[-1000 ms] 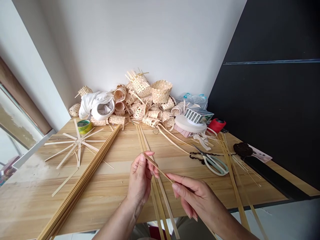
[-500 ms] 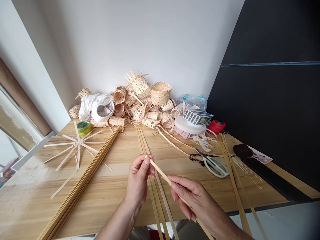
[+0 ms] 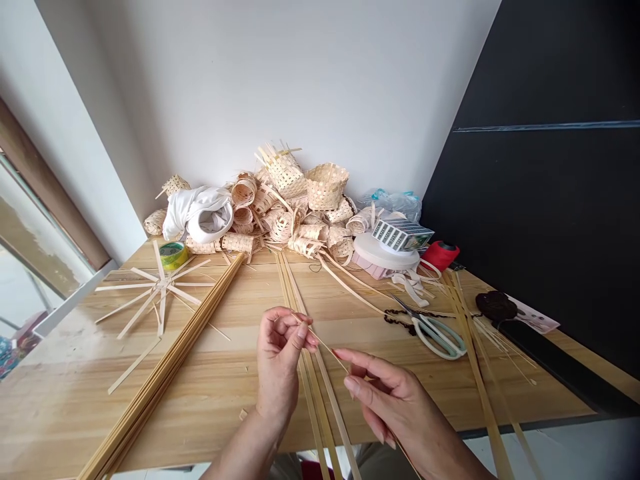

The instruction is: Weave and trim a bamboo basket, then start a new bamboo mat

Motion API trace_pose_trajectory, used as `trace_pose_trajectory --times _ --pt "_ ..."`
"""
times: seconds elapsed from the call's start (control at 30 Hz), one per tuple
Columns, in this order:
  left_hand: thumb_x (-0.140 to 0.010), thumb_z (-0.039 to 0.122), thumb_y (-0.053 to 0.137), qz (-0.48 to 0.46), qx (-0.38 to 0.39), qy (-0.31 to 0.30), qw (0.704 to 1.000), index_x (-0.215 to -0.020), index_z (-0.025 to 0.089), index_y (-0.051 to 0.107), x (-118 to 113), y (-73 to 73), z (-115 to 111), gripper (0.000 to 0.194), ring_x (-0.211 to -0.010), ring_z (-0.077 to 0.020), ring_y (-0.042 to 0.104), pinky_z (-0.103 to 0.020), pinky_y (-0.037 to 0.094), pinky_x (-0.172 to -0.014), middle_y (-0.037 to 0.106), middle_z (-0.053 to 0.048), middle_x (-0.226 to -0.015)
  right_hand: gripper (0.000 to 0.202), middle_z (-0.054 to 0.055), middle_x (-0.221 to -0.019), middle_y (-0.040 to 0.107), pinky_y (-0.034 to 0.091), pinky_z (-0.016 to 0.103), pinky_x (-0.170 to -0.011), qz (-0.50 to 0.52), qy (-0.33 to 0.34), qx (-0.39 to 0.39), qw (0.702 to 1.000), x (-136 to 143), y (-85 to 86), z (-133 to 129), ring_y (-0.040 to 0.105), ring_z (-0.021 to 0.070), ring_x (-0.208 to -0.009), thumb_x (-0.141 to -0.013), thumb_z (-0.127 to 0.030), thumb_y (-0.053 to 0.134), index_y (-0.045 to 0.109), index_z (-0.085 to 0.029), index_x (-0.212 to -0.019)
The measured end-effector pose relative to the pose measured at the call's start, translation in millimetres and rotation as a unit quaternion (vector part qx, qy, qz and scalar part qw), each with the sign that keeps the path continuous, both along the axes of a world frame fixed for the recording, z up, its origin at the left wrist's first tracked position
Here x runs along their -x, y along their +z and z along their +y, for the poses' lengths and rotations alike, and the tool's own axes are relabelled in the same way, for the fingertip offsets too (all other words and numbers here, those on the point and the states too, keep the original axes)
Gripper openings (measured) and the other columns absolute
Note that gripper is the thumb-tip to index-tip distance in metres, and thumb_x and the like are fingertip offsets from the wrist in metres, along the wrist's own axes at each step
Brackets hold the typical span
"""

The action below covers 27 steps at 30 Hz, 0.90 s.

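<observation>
Between my hands a thin bamboo strip point(image 3: 326, 347) slants down to the right, seen edge-on. My left hand point(image 3: 281, 353) pinches its upper end between thumb and fingers. Farther down, my right hand point(image 3: 387, 393) grips the same strip, and its lower part runs out below that hand. Under my hands, several loose strips point(image 3: 320, 407) lie lengthwise on the wooden table point(image 3: 225, 407), overhanging its near edge. To the left rests a thick bundle of strips point(image 3: 175, 360). A star of crossed strips point(image 3: 163, 286) lies flat beyond it.
Woven baskets point(image 3: 327, 187) are heaped against the wall beside a white cloth point(image 3: 195, 207). Green tape point(image 3: 173, 255) sits at the left. Scissors point(image 3: 433, 333), dark yarn point(image 3: 495, 305), a red spool point(image 3: 440, 255) and more strips point(image 3: 475, 367) are at the right.
The strip in my hands has turned from its flat face to its thin edge. Both hands keep hold of it in nearly the same place. The view has shifted slightly.
</observation>
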State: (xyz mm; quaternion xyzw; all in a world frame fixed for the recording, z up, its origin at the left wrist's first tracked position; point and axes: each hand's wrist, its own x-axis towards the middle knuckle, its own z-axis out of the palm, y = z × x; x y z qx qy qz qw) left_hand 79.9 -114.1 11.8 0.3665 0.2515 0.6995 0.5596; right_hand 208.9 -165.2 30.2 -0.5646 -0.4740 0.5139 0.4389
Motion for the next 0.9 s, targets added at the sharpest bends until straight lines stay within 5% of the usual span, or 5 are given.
trace_pose_trajectory --times 0.37,0.9 --pt "-0.076 0.024 0.062 -0.012 0.040 0.023 0.999 -0.103 0.025 0.062 -6 -16.9 -8 0.027 -0.079 -0.0113 0.060 -0.023 0.047 -0.071 0.061 -0.005 -0.109 0.064 -0.006 -0.051 0.045 0.019 0.016 -0.028 0.044 -0.002 0.027 0.999 -3 -7.1 6 0.029 0.0015 -0.029 -0.064 -0.056 0.062 0.059 -0.015 -0.113" --pt "-0.075 0.011 0.059 0.202 -0.079 0.069 0.974 -0.109 0.028 0.061 4 -22.2 -8 0.037 -0.099 -0.0200 0.057 -0.029 0.046 -0.081 0.060 -0.005 -0.115 0.045 -0.004 -0.062 0.048 0.017 0.015 -0.030 0.108 -0.017 0.052 0.993 -4 10.1 1 0.032 -0.0003 -0.031 -0.065 -0.050 0.065 0.065 -0.019 -0.098"
